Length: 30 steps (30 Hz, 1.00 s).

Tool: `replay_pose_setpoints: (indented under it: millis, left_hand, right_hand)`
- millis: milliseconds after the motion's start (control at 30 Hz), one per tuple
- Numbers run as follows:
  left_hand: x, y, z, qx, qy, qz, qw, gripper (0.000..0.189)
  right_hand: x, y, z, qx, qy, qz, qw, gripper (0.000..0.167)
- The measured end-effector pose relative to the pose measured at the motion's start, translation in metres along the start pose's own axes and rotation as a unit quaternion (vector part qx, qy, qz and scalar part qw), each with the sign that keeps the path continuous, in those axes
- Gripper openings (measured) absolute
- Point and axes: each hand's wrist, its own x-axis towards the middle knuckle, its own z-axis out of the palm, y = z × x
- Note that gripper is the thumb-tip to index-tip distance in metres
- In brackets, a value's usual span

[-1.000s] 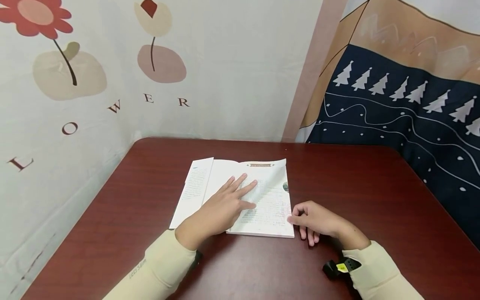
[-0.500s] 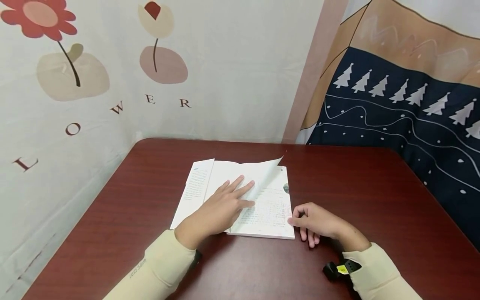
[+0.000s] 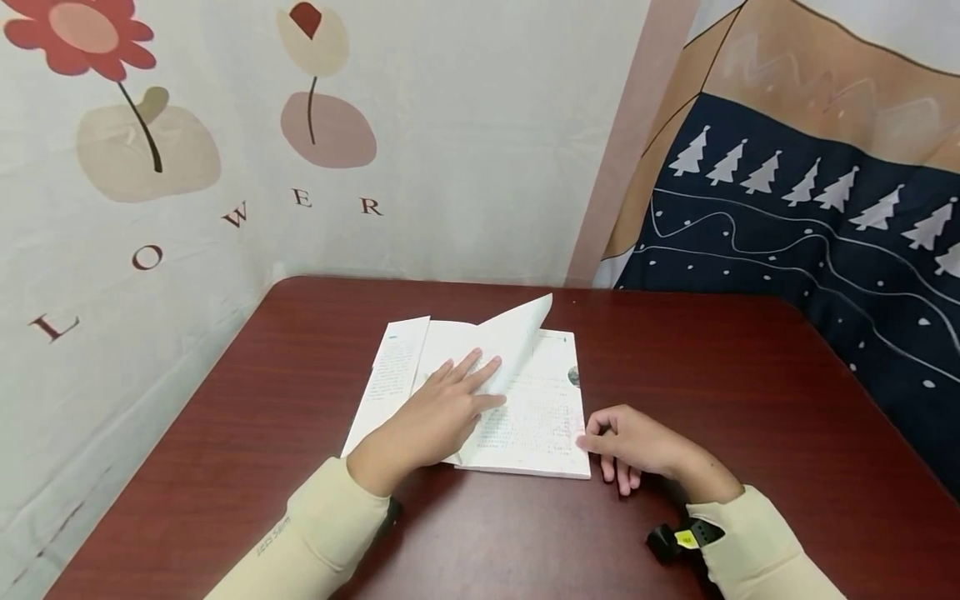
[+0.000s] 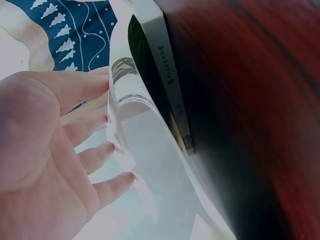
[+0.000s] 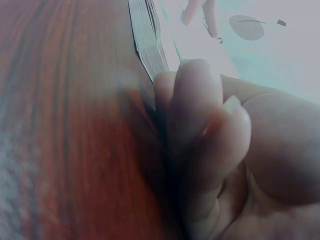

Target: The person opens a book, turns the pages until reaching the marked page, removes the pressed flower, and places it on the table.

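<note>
An open book (image 3: 536, 437) with white printed pages lies on the table. Across its middle stretches my left hand (image 3: 431, 421), fingers straight and spread against a lifted page (image 3: 517, 329) whose far corner stands up and folds leftward. In the left wrist view, the fingertips (image 4: 127, 178) touch the curved paper, and the book's spine (image 4: 172, 85) shows dark print. My right hand (image 3: 637, 437) pinches the book's right edge near the lower corner, thumb on top and the other fingers curled below. The right wrist view has those curled fingers (image 5: 200, 105) right at the page block (image 5: 150, 42).
A cover flap (image 3: 393, 367) with small print extends at the book's left. The dark red wooden table (image 3: 712, 358) reaches back to a hanging cloth (image 3: 480, 167) with flower prints. A navy cloth (image 3: 795, 217) with white trees hangs at the right.
The page under my left hand has lifted and swung left, its far corner rising and uncovering more of the page beneath. My left hand has shifted slightly left; the right hand stays in place.
</note>
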Motion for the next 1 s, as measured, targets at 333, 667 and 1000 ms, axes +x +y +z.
replay_pose_setpoints:
  millis: [333, 667, 1000]
  left_hand:
    - [0.0009, -0.0019, 0.003, 0.003, -0.016, -0.016, 0.9997, 0.038]
    - [-0.0001, -0.0025, 0.0032, 0.003, -0.028, -0.02, 0.9994, 0.038]
    - [-0.0012, -0.0019, 0.0016, -0.007, -0.05, -0.047, 0.9976, 0.037]
  right_hand:
    - [-0.0008, 0.0018, -0.0002, 0.0, 0.0, 0.004, 1.0, 0.032]
    - [-0.0005, 0.0024, 0.0003, 0.004, -0.003, 0.003, 1.0, 0.032]
    - [-0.002, -0.002, -0.0003, 0.002, -0.003, 0.003, 1.0, 0.033]
